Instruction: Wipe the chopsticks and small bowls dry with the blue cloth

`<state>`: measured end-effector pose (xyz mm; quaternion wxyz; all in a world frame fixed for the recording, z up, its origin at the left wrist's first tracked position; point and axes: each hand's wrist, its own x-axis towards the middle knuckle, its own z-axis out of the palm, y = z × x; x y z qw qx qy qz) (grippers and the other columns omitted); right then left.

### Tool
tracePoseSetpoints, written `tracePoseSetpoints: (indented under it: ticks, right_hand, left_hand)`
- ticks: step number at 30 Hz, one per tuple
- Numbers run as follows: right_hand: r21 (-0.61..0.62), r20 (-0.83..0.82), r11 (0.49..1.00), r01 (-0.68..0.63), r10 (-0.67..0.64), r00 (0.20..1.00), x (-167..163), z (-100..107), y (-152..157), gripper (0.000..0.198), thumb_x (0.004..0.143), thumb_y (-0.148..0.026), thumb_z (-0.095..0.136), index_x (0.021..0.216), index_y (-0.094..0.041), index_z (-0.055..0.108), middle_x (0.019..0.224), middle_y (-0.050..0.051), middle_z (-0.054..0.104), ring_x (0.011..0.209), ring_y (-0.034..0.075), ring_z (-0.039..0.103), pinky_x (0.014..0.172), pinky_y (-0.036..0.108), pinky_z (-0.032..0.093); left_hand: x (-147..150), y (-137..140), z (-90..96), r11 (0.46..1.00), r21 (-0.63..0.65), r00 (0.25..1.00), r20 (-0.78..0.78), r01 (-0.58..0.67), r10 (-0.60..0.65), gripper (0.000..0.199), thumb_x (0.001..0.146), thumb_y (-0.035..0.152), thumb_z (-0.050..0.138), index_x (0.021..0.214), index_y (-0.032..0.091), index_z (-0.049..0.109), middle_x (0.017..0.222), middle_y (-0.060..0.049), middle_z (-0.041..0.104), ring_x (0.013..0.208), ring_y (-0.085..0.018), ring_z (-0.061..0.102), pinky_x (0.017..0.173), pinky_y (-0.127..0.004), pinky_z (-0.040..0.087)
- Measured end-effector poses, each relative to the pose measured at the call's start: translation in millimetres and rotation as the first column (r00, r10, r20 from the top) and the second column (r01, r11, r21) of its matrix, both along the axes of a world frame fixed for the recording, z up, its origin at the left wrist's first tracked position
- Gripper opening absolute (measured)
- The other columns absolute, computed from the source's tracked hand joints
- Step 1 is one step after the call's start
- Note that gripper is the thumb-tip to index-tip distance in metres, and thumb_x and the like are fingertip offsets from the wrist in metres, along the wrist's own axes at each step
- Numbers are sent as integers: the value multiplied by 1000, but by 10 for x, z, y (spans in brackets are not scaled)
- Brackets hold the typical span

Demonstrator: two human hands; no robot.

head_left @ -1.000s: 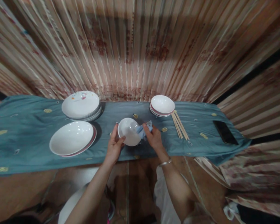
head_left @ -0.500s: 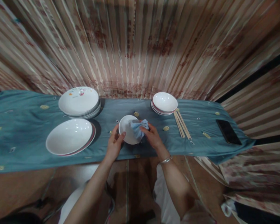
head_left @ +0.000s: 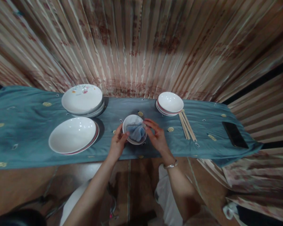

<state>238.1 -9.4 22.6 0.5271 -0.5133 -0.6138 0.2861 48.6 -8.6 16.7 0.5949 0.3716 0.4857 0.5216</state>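
A small white bowl [head_left: 126, 121] is tilted toward me at the middle of the table. My left hand [head_left: 119, 142] grips its left side, thumb over the rim and fingers underneath. Inside the bowl lies a crumpled light-blue cloth [head_left: 137, 133]. At the right rim, my right hand [head_left: 156, 135] has its thumb and fingers closed on the bowl's edge, next to the cloth. Its fingertips are partly hidden, and whether they also touch the cloth cannot be made out.
Large plates [head_left: 82, 99] with a floral pattern are stacked at back left, with wide white bowls [head_left: 72, 135] in front. Stacked smaller bowls [head_left: 170, 102] stand at back right beside wooden chopsticks [head_left: 187, 125]. A black phone [head_left: 235, 134] lies far right on the teal tablecloth [head_left: 25, 125].
The blue cloth, pinched in my right hand before, now lies inside the bowl. My right hand has let it go and moved to the bowl's right rim. The view has shifted slightly.
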Motion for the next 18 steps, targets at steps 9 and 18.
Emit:
tracePoseSetpoints:
  ticks: [9,18]
  right_hand:
    - [-34,643,977,-212,184,744,-98,-1,-71,36,86,-3,48,108,-14,74,119,14,72,110,25,64,106,44,47]
    - [-145,711,973,-181,230,665,-146,16,-103,28,85,-3,53,98,-15,75,115,12,72,107,22,64,104,38,47]
  left_hand:
    - [21,22,-74,1000,7,999,-36,12,-12,89,63,60,81,139,19,60,121,-10,73,105,-27,67,83,-33,56]
    - [-33,64,-162,1000,23,997,-70,14,-12,71,68,59,79,129,24,69,142,-8,63,137,-31,52,111,-38,43]
